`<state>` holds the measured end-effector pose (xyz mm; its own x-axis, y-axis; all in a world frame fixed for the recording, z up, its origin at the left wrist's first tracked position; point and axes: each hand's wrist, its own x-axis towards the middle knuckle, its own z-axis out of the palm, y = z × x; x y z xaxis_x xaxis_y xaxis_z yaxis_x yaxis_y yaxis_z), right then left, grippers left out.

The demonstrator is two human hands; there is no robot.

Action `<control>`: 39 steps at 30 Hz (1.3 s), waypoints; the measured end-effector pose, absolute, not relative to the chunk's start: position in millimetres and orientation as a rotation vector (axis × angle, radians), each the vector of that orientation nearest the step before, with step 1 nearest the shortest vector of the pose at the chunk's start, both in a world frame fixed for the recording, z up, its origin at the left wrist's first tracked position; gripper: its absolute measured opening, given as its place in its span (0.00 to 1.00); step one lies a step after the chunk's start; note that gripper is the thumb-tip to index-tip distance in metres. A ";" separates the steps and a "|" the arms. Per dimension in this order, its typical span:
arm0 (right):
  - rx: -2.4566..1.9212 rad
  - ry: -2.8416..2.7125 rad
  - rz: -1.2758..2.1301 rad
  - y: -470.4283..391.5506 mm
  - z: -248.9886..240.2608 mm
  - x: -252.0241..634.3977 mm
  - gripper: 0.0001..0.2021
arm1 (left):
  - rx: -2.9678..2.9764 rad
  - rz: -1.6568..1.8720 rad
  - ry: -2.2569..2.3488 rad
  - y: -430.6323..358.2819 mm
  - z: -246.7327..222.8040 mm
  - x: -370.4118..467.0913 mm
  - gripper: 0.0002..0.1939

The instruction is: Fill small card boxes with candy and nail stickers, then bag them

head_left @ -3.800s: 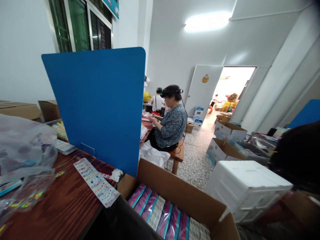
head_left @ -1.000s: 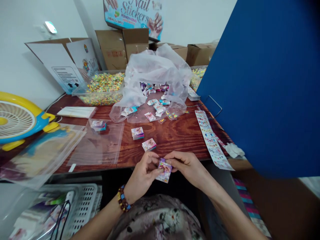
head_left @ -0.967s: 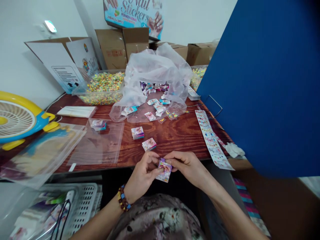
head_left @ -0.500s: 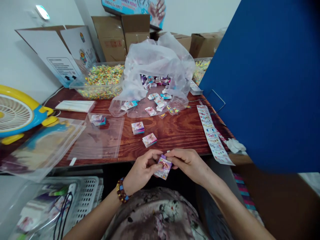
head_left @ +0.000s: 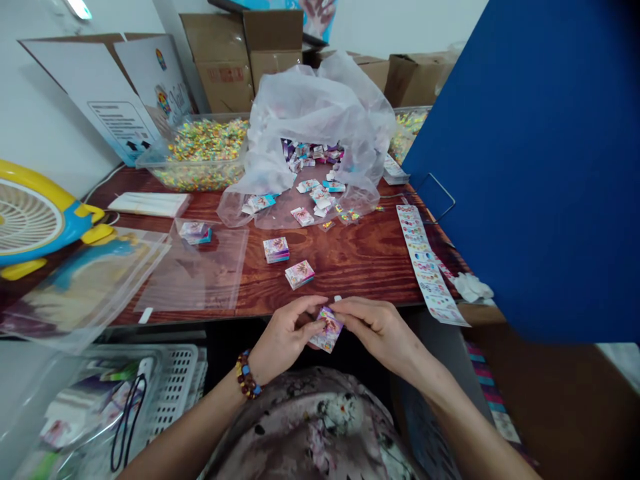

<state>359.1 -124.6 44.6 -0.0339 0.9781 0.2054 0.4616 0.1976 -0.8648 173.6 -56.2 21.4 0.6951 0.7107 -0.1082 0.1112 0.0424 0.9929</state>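
A small purple and white printed box [head_left: 329, 335] is between my hands, just off the table's front edge. My left hand [head_left: 289, 333] is closed on it, thumb across its printed face. At its upper right corner, the fingers of my right hand [head_left: 369, 323] pinch the box's top. Two small stacks of similar boxes, one [head_left: 277, 250] behind the other [head_left: 299, 274], lie on the wooden table [head_left: 360, 260]. More little boxes spill from a translucent white bag [head_left: 320, 100].
Clear tubs of colourful small packets [head_left: 207, 143] flank the bag. A sticker strip [head_left: 430, 267] hangs over the front edge beside a blue panel [head_left: 520, 173]. At left are a fan [head_left: 35, 217], plastic bags [head_left: 195, 280] and a white basket [head_left: 175, 387].
The purple flap standing at the box's top no longer sticks up; the top now looks flat. Both hands keep their hold. The whole view has shifted slightly.
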 end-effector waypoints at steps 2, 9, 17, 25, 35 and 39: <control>-1.391 -1.553 0.787 -127.0 41.1 357.2 0.11 | 1.407 0.550 0.739 -60.2 17.8 176.3 0.19; -1.448 -1.285 0.812 -135.2 28.9 350.6 0.10 | 1.187 0.583 0.741 -66.3 14.5 180.3 0.21; -1.345 -1.350 0.880 -130.8 34.0 357.9 0.07 | 1.166 0.500 0.695 -62.5 19.9 179.0 0.20; -1.327 -1.196 1.132 -122.6 15.2 353.3 0.06 | 1.342 0.427 0.748 -54.5 11.2 172.8 0.17; -1.401 -0.932 0.973 -55.7 -8.2 337.9 0.10 | 2.345 0.725 1.102 -17.8 13.0 178.0 0.19; -1.643 -1.367 0.777 -35.3 -6.5 355.9 0.09 | 2.425 0.671 1.117 6.3 5.1 181.5 0.19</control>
